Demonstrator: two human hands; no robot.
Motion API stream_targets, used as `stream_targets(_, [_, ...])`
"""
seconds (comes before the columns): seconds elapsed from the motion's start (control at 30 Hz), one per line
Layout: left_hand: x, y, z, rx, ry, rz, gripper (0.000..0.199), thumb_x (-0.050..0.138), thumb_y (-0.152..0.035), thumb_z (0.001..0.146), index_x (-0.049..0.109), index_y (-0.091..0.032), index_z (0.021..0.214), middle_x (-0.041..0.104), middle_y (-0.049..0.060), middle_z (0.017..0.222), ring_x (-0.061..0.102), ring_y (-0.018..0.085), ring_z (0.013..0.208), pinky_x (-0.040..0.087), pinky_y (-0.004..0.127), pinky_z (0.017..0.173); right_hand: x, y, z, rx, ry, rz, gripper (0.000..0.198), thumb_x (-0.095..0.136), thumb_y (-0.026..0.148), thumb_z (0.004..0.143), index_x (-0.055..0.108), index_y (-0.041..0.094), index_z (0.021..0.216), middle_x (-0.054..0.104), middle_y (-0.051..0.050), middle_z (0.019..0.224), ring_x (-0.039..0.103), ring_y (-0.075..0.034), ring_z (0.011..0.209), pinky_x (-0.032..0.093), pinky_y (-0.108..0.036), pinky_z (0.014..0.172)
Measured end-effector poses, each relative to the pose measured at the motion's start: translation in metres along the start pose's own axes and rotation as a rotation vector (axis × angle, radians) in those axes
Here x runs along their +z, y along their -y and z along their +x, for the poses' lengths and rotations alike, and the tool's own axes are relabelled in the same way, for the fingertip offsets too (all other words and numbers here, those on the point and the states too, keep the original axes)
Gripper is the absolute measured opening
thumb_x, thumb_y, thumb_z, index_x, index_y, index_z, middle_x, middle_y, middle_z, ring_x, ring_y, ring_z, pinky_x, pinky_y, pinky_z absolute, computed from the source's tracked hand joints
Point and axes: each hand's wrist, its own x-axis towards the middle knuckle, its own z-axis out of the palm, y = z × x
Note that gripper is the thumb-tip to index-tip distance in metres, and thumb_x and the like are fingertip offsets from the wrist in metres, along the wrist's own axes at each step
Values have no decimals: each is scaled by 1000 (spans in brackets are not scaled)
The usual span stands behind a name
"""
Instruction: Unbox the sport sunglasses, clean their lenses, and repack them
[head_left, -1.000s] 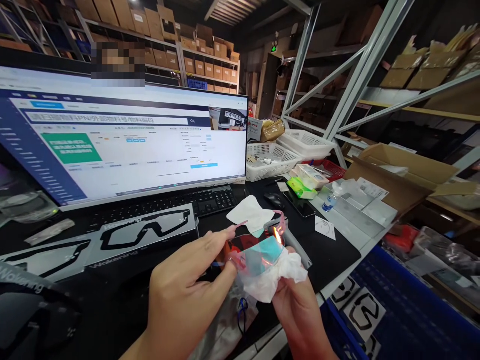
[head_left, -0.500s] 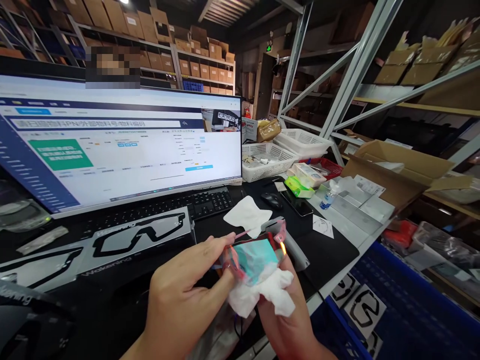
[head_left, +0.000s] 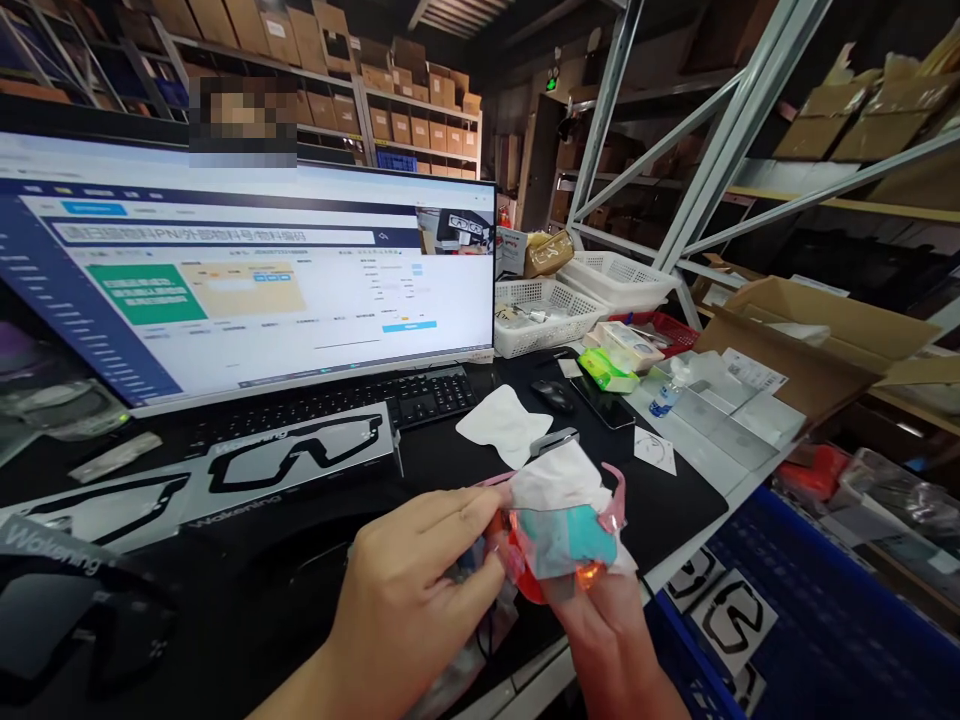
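Pink-red glasses [head_left: 527,575] with a shield-like lens are held in front of me, above the black desk mat. My left hand [head_left: 442,560] is closed on their left side, thumb and fingers pinching the frame. My right hand [head_left: 604,620] is below and to the right, its fingers mostly hidden behind the lens, closed on a white tissue [head_left: 559,480]. The tissue lies against the lens and sticks out above it and at the right edge. A teal patch shows across the lens. One pink temple arm points up at the right.
Beyond my hands lie a white cloth [head_left: 502,425], a mouse [head_left: 553,396] and a phone [head_left: 604,402]. A monitor [head_left: 300,290] and keyboard [head_left: 427,395] stand behind. Boxes printed with glasses [head_left: 300,455] are at left. White baskets [head_left: 544,320] stand at back; a blue crate [head_left: 840,610] is lower right.
The glasses and both hands have moved slightly right and down, and the lens has tilted. The tissue, which hung below the lens, now shows above it. The view has shifted a little.
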Motion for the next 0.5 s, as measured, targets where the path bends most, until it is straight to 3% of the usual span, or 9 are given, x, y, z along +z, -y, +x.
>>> stream_targets(0.13, [-2, -1, 0, -17, -14, 33, 21, 64, -8, 83, 74, -16, 100, 80, 4, 97, 75, 12, 85, 60, 18, 81, 2, 0, -5, -5, 42, -11, 35, 94, 31, 60, 60, 23, 64, 54, 7, 56, 48, -10, 49, 45, -22, 48])
stream_targets(0.2, [-1, -1, 0, -24, -11, 33, 22, 64, -8, 83, 74, -15, 101, 80, 3, 98, 75, 13, 86, 60, 19, 81, 1, 4, -3, 30, 33, 10, 33, 93, 34, 63, 61, 23, 64, 59, 6, 59, 52, -11, 51, 50, -23, 52])
stream_targets(0.3, [2, -1, -1, -25, -13, 25, 26, 64, -7, 82, 74, -15, 104, 80, 3, 99, 75, 14, 85, 62, 22, 80, -4, 11, 6, 101, -50, 76, 35, 92, 46, 59, 65, 25, 66, 71, 1, 74, 66, -19, 71, 59, -33, 70])
stream_targets(0.4, [3, 1, -2, -24, -22, 41, 28, 64, -8, 80, 75, -16, 105, 80, 3, 100, 76, 16, 84, 63, 25, 79, -16, 11, 9, 121, -86, 75, 33, 92, 46, 60, 69, 26, 71, 75, 0, 80, 70, -23, 87, 60, -37, 82])
stream_targets(0.5, [1, 6, -1, -67, -62, 71, 30, 64, -9, 80, 76, -17, 106, 81, 2, 100, 76, 15, 84, 62, 24, 81, -36, 9, 2, 99, -70, -6, 27, 91, 41, 65, 69, 25, 70, 72, -1, 77, 69, -21, 81, 60, -35, 79])
